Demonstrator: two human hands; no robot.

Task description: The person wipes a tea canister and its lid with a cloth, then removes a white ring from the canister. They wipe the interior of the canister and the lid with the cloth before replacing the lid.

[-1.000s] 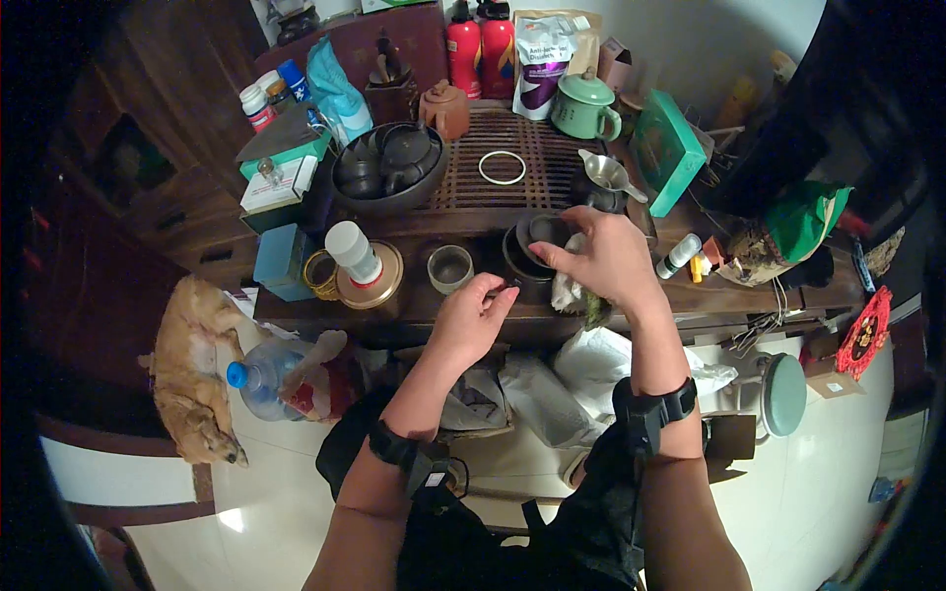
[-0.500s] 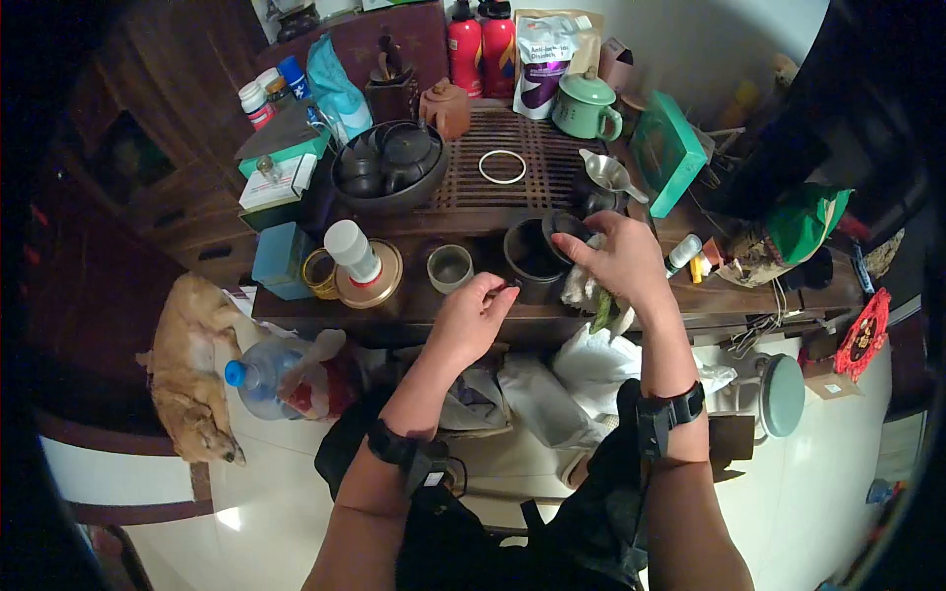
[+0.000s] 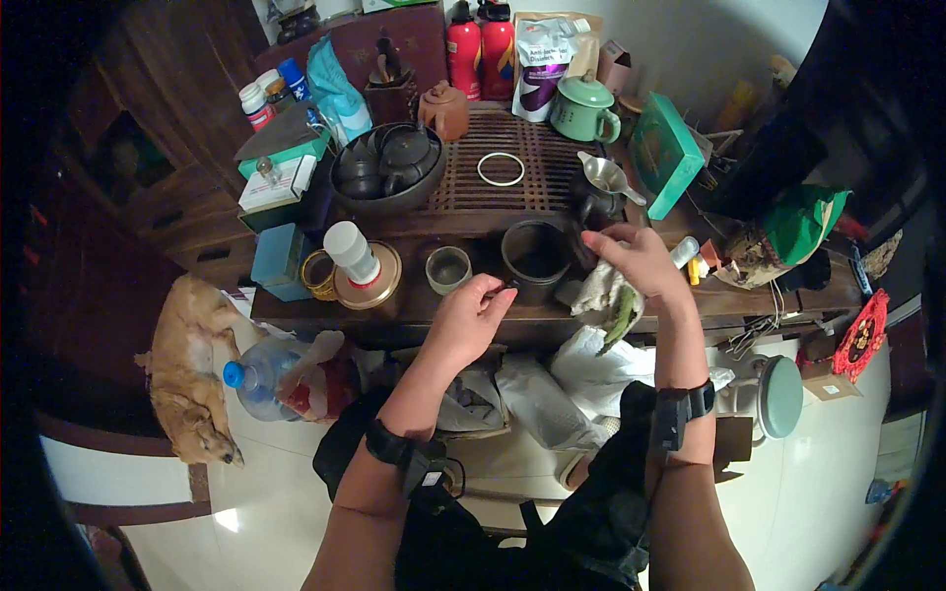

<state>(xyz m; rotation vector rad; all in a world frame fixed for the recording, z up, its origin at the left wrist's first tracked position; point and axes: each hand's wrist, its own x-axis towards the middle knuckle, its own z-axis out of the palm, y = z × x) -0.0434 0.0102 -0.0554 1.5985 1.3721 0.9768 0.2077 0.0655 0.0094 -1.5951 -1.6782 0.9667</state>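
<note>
My left hand (image 3: 469,317) is closed in a pinch in front of the grey-green cup (image 3: 448,268); a tiny dark thing shows at its fingertips, too small to name. To the right of the round black bowl (image 3: 536,254), my right hand (image 3: 641,264) has its thumb and fingers closed on a dark round lid (image 3: 581,246), seen nearly edge-on. A pale cloth with a green part (image 3: 608,295) hangs just below that hand, at the table's front edge. The black bowl is uncovered and looks dark inside.
Behind are a slatted tea tray (image 3: 512,138) with a white ring (image 3: 501,168), a basin of dark teapots (image 3: 387,165) and a strainer on a dark pot (image 3: 603,177). A lidded jar (image 3: 352,252) stands left. A dog (image 3: 194,369) lies on the floor.
My right hand has moved right, away from the black bowl, taking the dark lid with it. The cloth has shifted slightly right. My left hand has hardly moved.
</note>
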